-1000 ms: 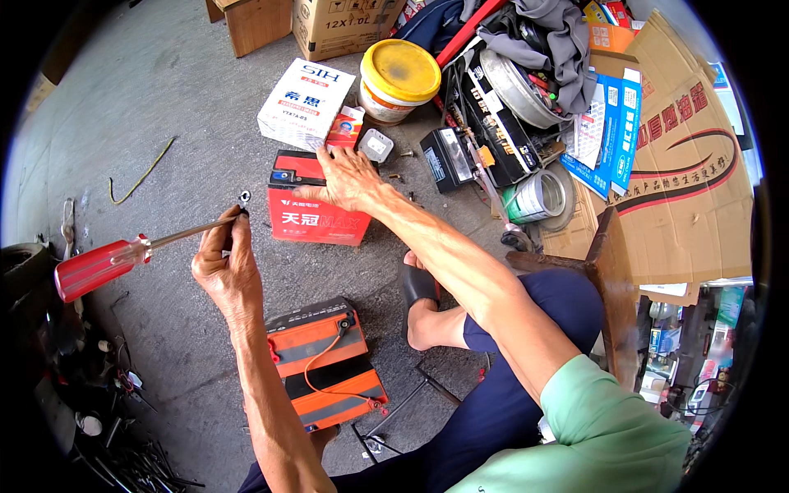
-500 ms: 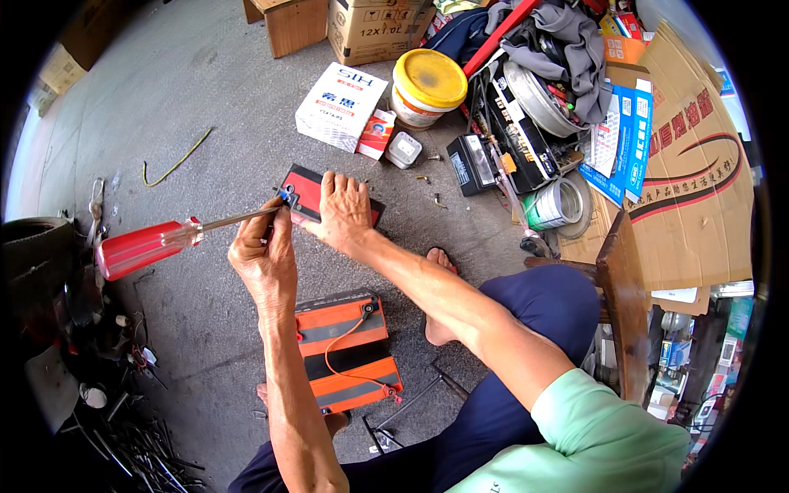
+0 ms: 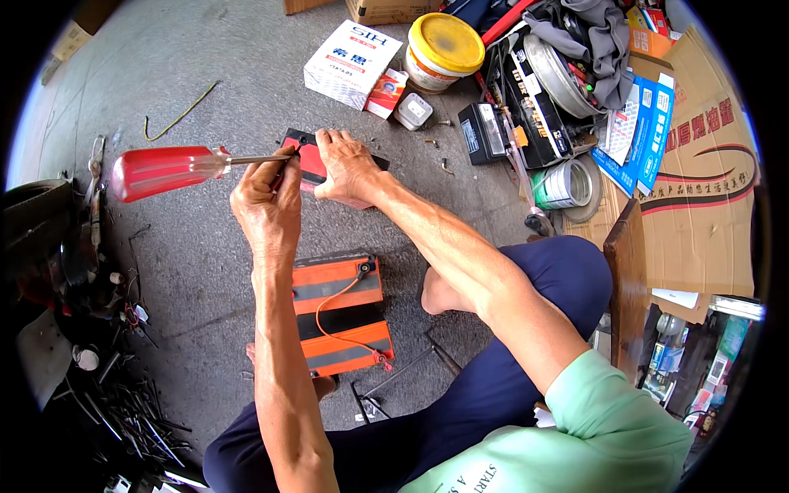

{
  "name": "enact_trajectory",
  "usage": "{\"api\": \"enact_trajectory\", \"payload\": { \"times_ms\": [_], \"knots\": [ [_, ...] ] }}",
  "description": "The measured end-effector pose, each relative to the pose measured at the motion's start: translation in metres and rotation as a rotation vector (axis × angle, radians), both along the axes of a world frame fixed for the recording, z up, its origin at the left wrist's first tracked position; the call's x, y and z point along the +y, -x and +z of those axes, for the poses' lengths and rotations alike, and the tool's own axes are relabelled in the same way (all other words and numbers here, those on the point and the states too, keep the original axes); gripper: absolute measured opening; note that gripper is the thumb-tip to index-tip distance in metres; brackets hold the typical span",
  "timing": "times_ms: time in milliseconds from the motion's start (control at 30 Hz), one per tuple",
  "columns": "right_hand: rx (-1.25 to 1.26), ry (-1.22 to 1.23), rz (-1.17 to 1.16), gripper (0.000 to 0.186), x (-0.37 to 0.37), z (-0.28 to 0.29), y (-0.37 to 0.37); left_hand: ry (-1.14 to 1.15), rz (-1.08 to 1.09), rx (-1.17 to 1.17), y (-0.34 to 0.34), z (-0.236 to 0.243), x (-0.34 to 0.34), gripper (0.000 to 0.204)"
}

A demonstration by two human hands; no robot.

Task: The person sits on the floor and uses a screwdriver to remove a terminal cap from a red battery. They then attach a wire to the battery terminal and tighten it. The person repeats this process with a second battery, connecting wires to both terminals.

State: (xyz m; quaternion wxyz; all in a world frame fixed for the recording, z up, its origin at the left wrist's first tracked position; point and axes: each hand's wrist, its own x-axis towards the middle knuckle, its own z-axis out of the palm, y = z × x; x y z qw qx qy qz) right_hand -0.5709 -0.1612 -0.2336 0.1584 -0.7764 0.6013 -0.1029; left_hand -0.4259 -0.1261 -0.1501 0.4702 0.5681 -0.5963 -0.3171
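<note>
My left hand (image 3: 267, 205) pinches a screwdriver by its metal shaft at one end of a red and black battery (image 3: 311, 164). The translucent red handle (image 3: 164, 172) sticks out to the left; the tip is hidden behind my fingers. My right hand (image 3: 349, 168) grips the battery from above, fingers over its top. Between my legs, below the hands, two orange and black batteries (image 3: 337, 349) lie side by side, linked by an orange cable.
Beyond the red battery are a white box (image 3: 345, 57), a yellow-lidded bucket (image 3: 444, 45) and small metal bits. Tools, tins, flattened cardboard (image 3: 694, 246) and a wooden board (image 3: 620, 279) crowd the right. Dark parts and cables pile at left; a yellow cord (image 3: 185, 115) lies behind.
My left hand has brought the screwdriver rightward onto the end of the red battery. The battery sits at a different angle under my right hand, with less of its front showing.
</note>
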Motion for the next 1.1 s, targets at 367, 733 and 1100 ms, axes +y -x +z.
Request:
{"api": "enact_trajectory", "payload": {
  "times_ms": [367, 733, 1100],
  "knots": [
    [0.113, -0.491, 0.204, 0.085, -0.009, 0.040, 0.023, 0.000, 0.007, -0.112, 0.006, -0.005, 0.004, 0.016],
    [-0.447, -0.220, 0.008, 0.084, 0.027, 0.293, 0.052, 0.251, 0.025, -0.407, 0.026, -0.014, 0.038, 0.019],
    [0.171, -0.315, 0.210, 0.041, 0.072, 0.272, 0.030, 0.320, 0.104, -0.427, 0.013, -0.004, 0.034, 0.019]
  ]
}}
